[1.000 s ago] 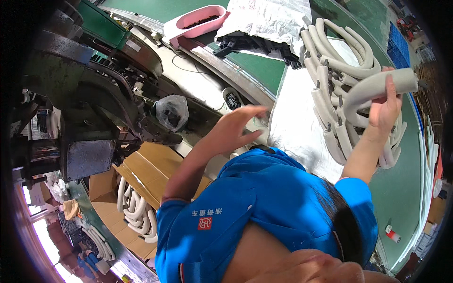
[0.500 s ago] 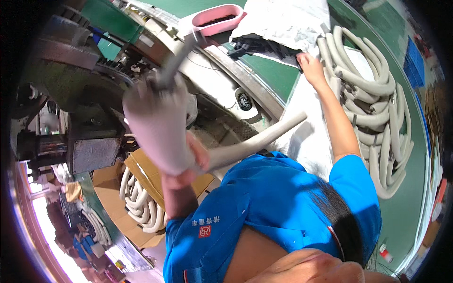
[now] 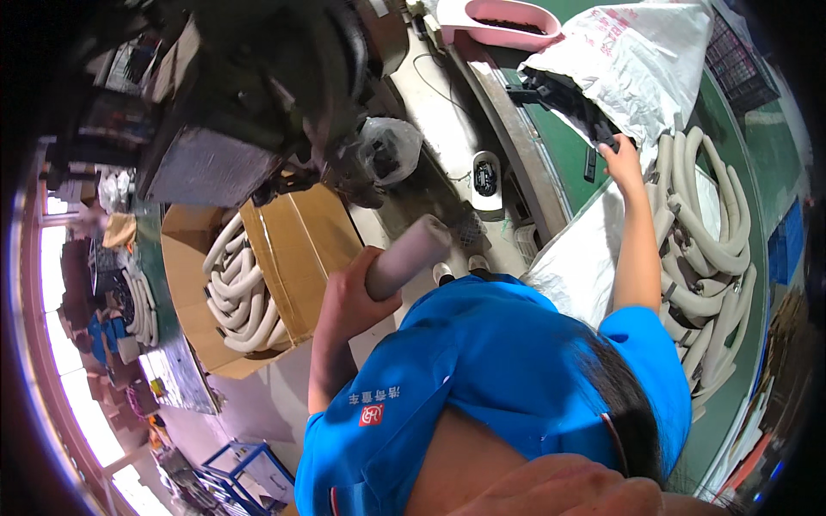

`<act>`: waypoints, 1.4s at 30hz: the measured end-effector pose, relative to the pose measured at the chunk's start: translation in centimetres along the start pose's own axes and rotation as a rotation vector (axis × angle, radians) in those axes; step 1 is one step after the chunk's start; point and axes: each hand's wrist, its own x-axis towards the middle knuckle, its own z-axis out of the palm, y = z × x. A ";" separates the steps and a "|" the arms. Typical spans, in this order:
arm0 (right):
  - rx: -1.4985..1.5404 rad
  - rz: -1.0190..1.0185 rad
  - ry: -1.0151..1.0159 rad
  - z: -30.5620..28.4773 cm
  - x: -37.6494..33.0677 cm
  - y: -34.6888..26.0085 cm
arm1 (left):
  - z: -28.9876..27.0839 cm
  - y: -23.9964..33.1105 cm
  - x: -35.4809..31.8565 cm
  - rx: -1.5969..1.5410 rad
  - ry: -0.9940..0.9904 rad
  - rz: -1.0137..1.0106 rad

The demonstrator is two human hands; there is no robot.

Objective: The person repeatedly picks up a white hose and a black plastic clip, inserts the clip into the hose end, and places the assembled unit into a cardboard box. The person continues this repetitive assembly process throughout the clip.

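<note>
My left hand (image 3: 351, 297) is wrapped round a grey foam-covered tube (image 3: 409, 256) in front of my chest. One blunt end of this tube points up and away to the right; the rest is hidden by my hand. Out to the right, my right hand (image 3: 623, 163) reaches to the mouth of a white woven sack (image 3: 632, 52). Its fingers are closed on a black plastic part (image 3: 607, 143) at the edge of a heap of black parts (image 3: 559, 96) spilling from the sack.
Curved grey foam tubes (image 3: 710, 215) are piled on the green table (image 3: 551, 142) at right. A pink tub (image 3: 508, 24) stands at the back. On the left are an open cardboard box (image 3: 301, 249) of similar tubes and a dark machine (image 3: 224, 163). A blue metal frame (image 3: 245, 473) stands lower left.
My left hand and its tube have come down and toward my chest from beside the machine. The view has turned left. My right hand stays at the sack's mouth.
</note>
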 end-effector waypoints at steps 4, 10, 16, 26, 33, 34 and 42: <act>0.834 -0.112 -0.517 0.5 -7.8 -9.2 | 0.7 -1.8 -0.2 -0.142 0.064 -0.059; 0.908 -0.298 -0.607 3.5 -12.9 -16.8 | 1.4 -1.8 0.5 -0.199 0.081 0.073; 1.009 -0.315 -0.698 5.4 -16.7 -21.3 | 1.7 -3.7 -0.4 -0.172 0.166 0.045; 1.184 -0.133 -0.716 7.6 -18.1 -25.2 | 1.9 -4.8 -1.9 -0.235 0.380 0.042; 1.166 -0.199 -0.689 8.1 -19.1 -26.1 | 2.0 -5.8 -2.4 -0.245 0.380 0.046; 1.155 -0.205 -0.691 8.1 -19.0 -26.1 | 1.8 -6.0 -2.5 -0.196 0.333 0.079; 1.066 -0.117 -1.010 11.0 -21.3 -24.1 | 2.4 -8.8 -3.5 -0.140 0.268 0.036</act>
